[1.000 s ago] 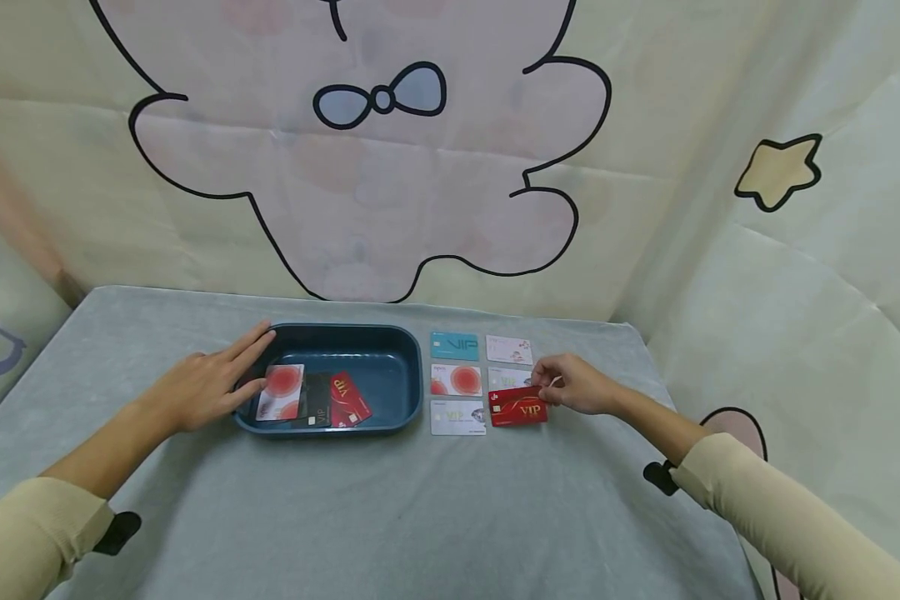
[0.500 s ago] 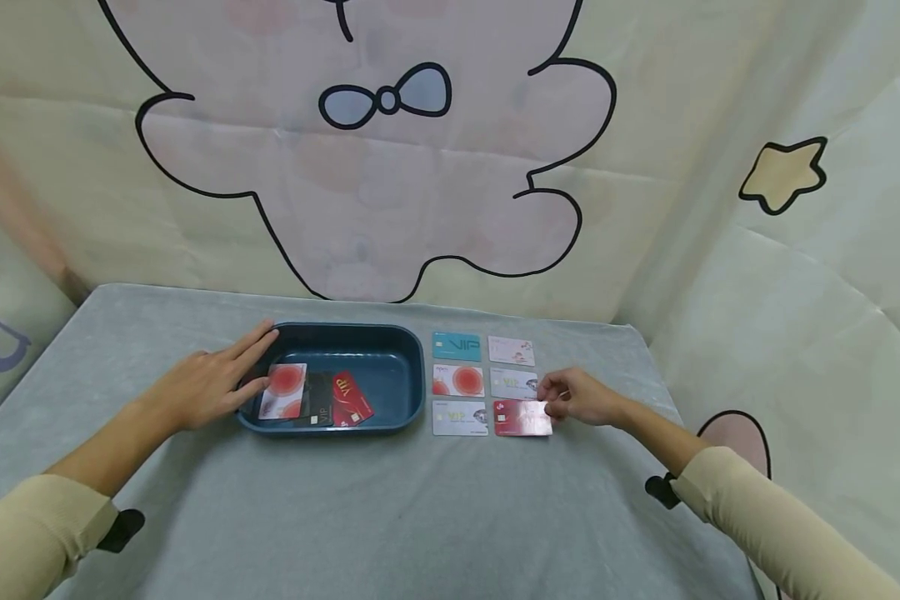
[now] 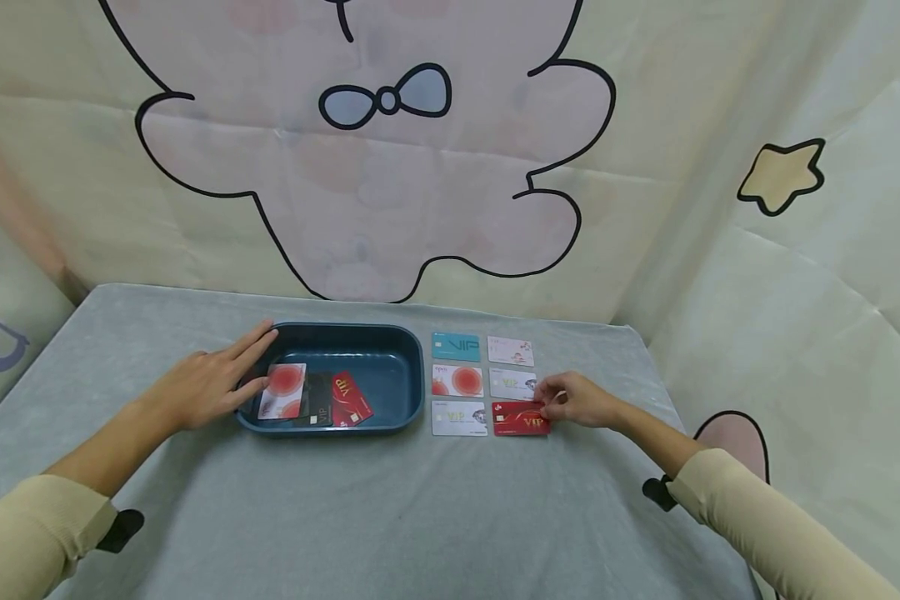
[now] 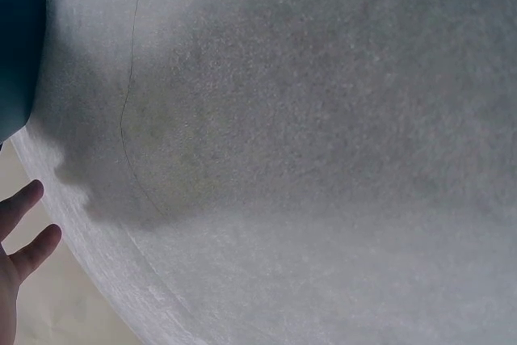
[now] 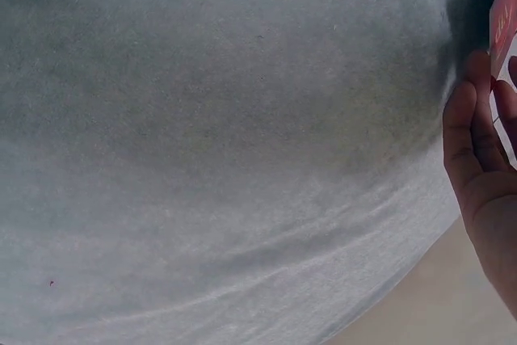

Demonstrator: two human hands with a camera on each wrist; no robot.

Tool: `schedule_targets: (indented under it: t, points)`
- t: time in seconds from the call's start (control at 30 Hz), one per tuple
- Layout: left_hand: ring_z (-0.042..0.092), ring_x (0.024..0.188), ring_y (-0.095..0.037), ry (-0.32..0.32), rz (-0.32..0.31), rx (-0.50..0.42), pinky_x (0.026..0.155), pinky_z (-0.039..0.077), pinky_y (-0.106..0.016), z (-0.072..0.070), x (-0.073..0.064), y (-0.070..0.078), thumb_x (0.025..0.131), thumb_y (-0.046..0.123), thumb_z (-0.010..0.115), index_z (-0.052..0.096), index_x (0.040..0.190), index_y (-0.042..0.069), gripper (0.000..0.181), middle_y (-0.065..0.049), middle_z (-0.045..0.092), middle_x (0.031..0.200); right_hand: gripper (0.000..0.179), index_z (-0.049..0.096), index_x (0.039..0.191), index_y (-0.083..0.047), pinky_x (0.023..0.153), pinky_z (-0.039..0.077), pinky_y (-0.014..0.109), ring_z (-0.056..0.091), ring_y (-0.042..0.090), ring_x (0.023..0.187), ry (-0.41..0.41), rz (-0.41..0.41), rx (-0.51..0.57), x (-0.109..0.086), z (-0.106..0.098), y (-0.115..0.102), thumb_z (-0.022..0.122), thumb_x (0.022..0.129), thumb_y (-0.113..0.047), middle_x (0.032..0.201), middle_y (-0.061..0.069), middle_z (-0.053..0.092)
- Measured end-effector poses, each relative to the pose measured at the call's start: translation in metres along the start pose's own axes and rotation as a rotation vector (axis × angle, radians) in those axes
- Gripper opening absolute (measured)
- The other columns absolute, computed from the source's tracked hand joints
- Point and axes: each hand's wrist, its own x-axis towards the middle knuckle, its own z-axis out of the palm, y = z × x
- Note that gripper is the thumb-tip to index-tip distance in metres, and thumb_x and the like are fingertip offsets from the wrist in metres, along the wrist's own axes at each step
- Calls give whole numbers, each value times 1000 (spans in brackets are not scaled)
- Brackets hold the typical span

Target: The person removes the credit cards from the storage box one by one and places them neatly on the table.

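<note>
My right hand [image 3: 581, 400] pinches the right edge of a red VIP card [image 3: 516, 419], low over the cloth at the front right of the laid-out cards. In the right wrist view part of that red card [image 5: 504, 18] shows at the fingertips. My left hand [image 3: 195, 387] rests with extended fingers on the left rim of a dark blue tray [image 3: 386, 429]. Inside the tray lie a white card with a red circle [image 3: 282, 392], a black card [image 3: 318, 400] and red VIP card stock [image 3: 352, 400], partly overlapping.
Beside the tray, two columns of cards lie on the grey cloth [image 3: 390, 517]: a teal VIP card [image 3: 456, 346], a red-circle card [image 3: 457, 380], a silver VIP card [image 3: 459, 418], a pale patterned card [image 3: 510, 351] and another silver card [image 3: 512, 383]. A printed curtain [image 3: 450, 217] stands behind.
My right hand has brought the red card toward the front, off the silver card it partly covered, down to the right column's front place. My left hand stays at the tray.
</note>
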Motion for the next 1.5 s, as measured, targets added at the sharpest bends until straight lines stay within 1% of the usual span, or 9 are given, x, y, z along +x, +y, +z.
schedule_targets:
  t: [0.27,0.4,0.57,0.7,0.97,1.1,1.27,1.4,1.5]
  points:
    - [67,102,-39,-5,-5,5,87,50,-62,1,0,0,98,45,54,27,156,6,75,-19,26,161,21,67,113,6,78,54,31,62,27,89,-4,26,45,-3,-1,-1,62,97,-7,103,15,68]
    - [67,102,-39,-7,-6,4,88,50,-62,2,-1,0,98,45,53,27,157,6,75,-19,25,161,20,64,112,6,75,55,34,64,29,84,44,43,51,-1,-2,-3,61,98,-8,103,18,65]
    - [68,100,-38,-11,-4,1,88,50,-63,2,-1,0,99,45,53,27,157,6,75,-18,25,161,21,63,112,6,73,55,32,63,27,83,93,40,31,7,-8,-8,61,97,-8,102,19,65]
    - [68,99,-37,-13,-2,5,88,50,-62,2,-1,-1,99,44,53,27,156,5,74,-18,25,161,24,63,113,5,77,56,31,62,24,87,132,13,4,21,-12,-23,64,95,-11,104,16,65]
    - [69,95,-34,-6,8,16,86,52,-59,1,0,-1,99,44,54,28,156,5,74,-18,24,162,28,64,119,-4,89,55,39,64,26,101,190,-54,-20,51,-12,-71,68,94,-18,118,14,65]
    - [68,97,-35,-8,4,14,86,51,-60,2,-1,-1,99,45,54,27,156,6,75,-18,24,161,36,61,126,-5,95,53,40,65,26,112,169,-118,39,65,-7,-94,70,94,-17,127,13,63]
    - [68,94,-33,-9,5,8,86,51,-59,0,-1,0,99,45,53,28,156,5,74,-17,24,162,43,58,131,-3,98,51,38,63,31,118,103,-206,102,83,6,-123,73,91,-13,132,13,60]
    - [68,93,-33,-11,1,6,86,52,-58,-1,0,0,99,44,53,28,156,5,74,-17,24,162,48,56,133,2,100,49,42,62,33,119,44,-277,83,99,21,-141,73,91,-11,133,17,59]
    - [68,94,-33,-12,-2,12,86,52,-58,-1,0,0,99,44,53,28,156,4,74,-18,24,162,51,54,136,4,100,49,41,62,32,120,-7,-294,54,110,33,-152,73,91,-13,136,20,57]
